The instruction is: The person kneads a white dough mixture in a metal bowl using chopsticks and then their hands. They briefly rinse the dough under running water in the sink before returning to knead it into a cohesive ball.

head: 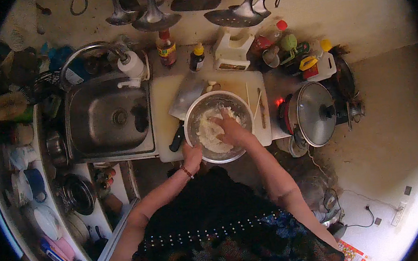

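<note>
A round metal bowl [222, 158] rests over the front part of a pale cutting board [161, 97]. Pale, shaggy dough or wet flour [209, 130] lies inside it. My left hand [192, 155] grips the bowl's near left rim. Down in the bowl, my right hand [231, 128] presses into the dough with fingers spread; whether it grasps any is unclear. Just left of the bowl lies a cleaver with a broad blade [187, 95] and a black handle [177, 137], partly hidden by the bowl. Garlic cloves [211, 83] sit behind the bowl, and chopsticks [257, 105] lie to its right.
A steel sink [107, 120] with a faucet [128, 64] adjoins the board on the left. To the right stands a glass-lidded pan [315, 113]. Bottles [166, 50] and a white holder [233, 50] line the back. Ladles and a skimmer [234, 16] hang overhead. Shelves [63, 217] hold dishes at left.
</note>
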